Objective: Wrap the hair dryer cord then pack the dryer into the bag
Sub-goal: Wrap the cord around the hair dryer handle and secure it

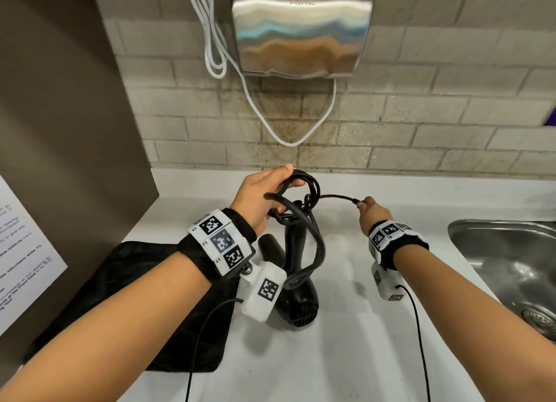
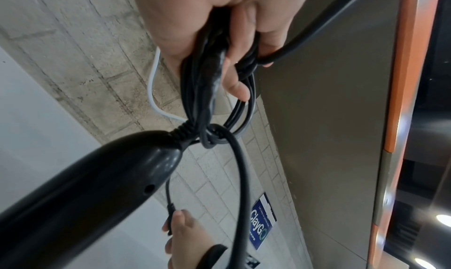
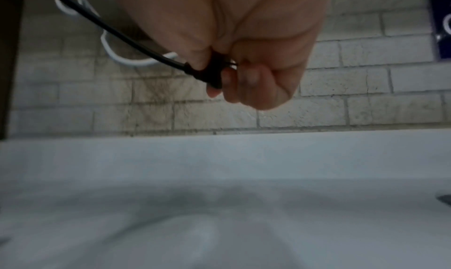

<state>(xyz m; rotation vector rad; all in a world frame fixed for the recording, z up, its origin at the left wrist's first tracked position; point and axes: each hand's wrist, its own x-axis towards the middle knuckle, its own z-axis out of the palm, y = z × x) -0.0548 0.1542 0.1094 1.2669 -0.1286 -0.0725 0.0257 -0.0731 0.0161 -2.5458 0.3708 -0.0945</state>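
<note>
A black hair dryer [image 1: 301, 281] hangs nozzle down over the white counter, its handle [image 2: 97, 176] pointing up toward my left hand [image 1: 264, 194]. That hand grips several coiled loops of the black cord [image 1: 304, 188] above the handle; the loops [image 2: 209, 76] pass between its fingers. My right hand [image 1: 371, 209] pinches the plug end [image 3: 214, 70] of the cord, stretched out to the right of the coil. A black bag [image 1: 144, 305] lies flat on the counter at the left, under my left forearm.
A steel sink [image 1: 511, 266] is sunk into the counter at the right. A metal hand dryer [image 1: 301, 28] with a white cable [image 1: 270, 125] hangs on the tiled wall behind. A brown panel [image 1: 69, 131] with a paper notice [image 1: 21, 251] stands at the left.
</note>
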